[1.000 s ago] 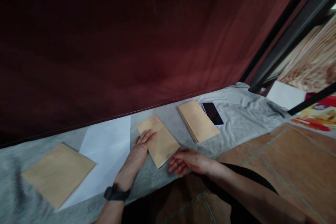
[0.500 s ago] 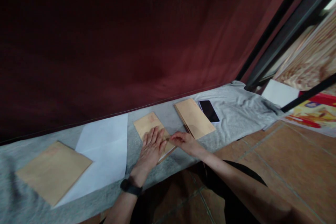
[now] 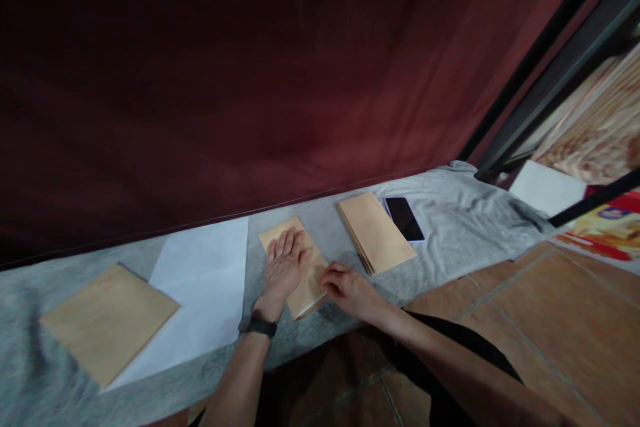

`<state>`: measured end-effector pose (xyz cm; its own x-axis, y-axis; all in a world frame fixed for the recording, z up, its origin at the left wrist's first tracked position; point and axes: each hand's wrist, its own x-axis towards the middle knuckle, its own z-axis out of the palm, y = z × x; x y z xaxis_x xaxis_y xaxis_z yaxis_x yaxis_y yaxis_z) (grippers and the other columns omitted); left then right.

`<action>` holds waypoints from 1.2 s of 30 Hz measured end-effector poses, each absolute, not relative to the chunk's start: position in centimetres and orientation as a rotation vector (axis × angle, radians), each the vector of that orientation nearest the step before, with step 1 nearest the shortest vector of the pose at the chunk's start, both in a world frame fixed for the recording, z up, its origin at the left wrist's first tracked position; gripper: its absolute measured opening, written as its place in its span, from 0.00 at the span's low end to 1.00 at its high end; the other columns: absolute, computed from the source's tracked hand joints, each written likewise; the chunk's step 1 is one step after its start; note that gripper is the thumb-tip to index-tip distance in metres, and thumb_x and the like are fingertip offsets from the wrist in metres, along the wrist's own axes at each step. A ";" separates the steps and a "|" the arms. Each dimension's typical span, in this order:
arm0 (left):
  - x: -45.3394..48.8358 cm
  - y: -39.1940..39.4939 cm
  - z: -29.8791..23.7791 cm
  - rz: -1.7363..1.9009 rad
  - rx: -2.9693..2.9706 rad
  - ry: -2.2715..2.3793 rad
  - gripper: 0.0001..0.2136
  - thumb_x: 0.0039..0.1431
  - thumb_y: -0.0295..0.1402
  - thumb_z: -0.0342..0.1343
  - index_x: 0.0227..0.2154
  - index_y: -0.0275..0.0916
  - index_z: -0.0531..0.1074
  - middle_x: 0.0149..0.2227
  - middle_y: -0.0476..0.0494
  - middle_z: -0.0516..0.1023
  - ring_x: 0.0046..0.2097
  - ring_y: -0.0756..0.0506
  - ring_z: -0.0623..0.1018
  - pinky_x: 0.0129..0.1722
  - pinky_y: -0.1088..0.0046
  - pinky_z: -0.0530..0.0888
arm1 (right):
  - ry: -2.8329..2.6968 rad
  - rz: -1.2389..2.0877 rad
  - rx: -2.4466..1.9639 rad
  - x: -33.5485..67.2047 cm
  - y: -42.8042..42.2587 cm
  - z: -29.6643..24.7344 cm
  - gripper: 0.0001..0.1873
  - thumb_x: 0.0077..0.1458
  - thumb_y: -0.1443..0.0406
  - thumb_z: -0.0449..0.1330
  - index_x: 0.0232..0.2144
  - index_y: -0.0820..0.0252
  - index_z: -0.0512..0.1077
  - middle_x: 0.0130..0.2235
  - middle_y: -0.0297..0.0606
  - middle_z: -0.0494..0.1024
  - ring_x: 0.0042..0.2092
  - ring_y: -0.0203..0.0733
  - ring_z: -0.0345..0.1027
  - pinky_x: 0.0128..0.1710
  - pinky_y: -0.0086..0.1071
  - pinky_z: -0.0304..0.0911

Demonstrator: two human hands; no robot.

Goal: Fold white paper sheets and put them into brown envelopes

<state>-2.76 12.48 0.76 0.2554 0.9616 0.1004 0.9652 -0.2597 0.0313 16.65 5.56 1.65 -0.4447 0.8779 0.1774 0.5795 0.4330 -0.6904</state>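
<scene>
A brown paper envelope [image 3: 307, 283] lies slantwise on the grey cloth [image 3: 400, 290], with a thin white strip showing along its near end. My left hand [image 3: 287, 263] rests flat on the envelope's upper part, fingers stretched out, a dark band on the wrist. At the envelope's near right corner, my right hand [image 3: 350, 288] has its fingers curled together in a pinch. Whatever sits between those fingertips is too small or hidden to make out. Right of the hands is a stack of brown envelopes [image 3: 377, 232], beside a dark-screened phone [image 3: 404, 219].
Left of my hands, a white paper sheet [image 3: 210, 287] lies under the corner of another brown envelope pile [image 3: 110, 323]. A dark red curtain-like surface [image 3: 300, 113] rises behind the cloth. Tiled floor [image 3: 550, 320], a dark frame post [image 3: 530, 67] and a colourful printed sheet [image 3: 607, 230] are to the right.
My left hand has slid farther up the envelope, uncovering its near end. My right hand stays pinched by the near right corner, slightly lower. The view has shifted a little.
</scene>
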 end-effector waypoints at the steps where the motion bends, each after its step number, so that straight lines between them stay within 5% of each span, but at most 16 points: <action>1: -2.8 12.8 0.7 -0.159 -2.433 -1.917 0.29 0.72 0.44 0.33 0.69 0.37 0.54 0.72 0.40 0.54 0.73 0.40 0.52 0.71 0.53 0.49 | -2.176 0.742 -1.228 16.6 5.5 1.7 0.09 0.62 0.73 0.56 0.38 0.59 0.76 0.43 0.39 0.76 0.45 0.40 0.73 0.49 0.31 0.67; 15: -2.2 15.1 0.9 -0.303 -2.312 -2.041 0.27 0.69 0.39 0.35 0.69 0.40 0.56 0.70 0.37 0.59 0.72 0.33 0.55 0.68 0.37 0.49 | -2.314 0.648 -1.272 16.5 4.9 2.4 0.11 0.63 0.72 0.54 0.43 0.57 0.74 0.48 0.40 0.76 0.51 0.41 0.71 0.55 0.33 0.66; 26: -0.9 13.1 0.2 -0.241 -2.583 -1.769 0.27 0.70 0.36 0.36 0.68 0.36 0.57 0.71 0.40 0.57 0.73 0.43 0.54 0.71 0.55 0.52 | -2.229 0.795 -1.160 17.4 6.0 1.9 0.13 0.58 0.76 0.55 0.40 0.60 0.75 0.45 0.40 0.76 0.47 0.39 0.73 0.51 0.31 0.68; 36: -4.4 6.9 -0.1 -0.288 -2.833 -1.456 0.32 0.69 0.48 0.44 0.69 0.34 0.55 0.71 0.33 0.57 0.72 0.40 0.57 0.69 0.55 0.59 | -2.376 0.589 -1.261 18.2 6.3 3.3 0.09 0.66 0.71 0.55 0.42 0.59 0.76 0.44 0.40 0.77 0.45 0.41 0.74 0.49 0.33 0.69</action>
<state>-4.36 6.89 -0.14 0.5695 0.8110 0.1338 0.8009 -0.5842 0.1317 18.25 6.27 3.32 -0.5218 0.8419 0.1379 0.6799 0.5080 -0.5288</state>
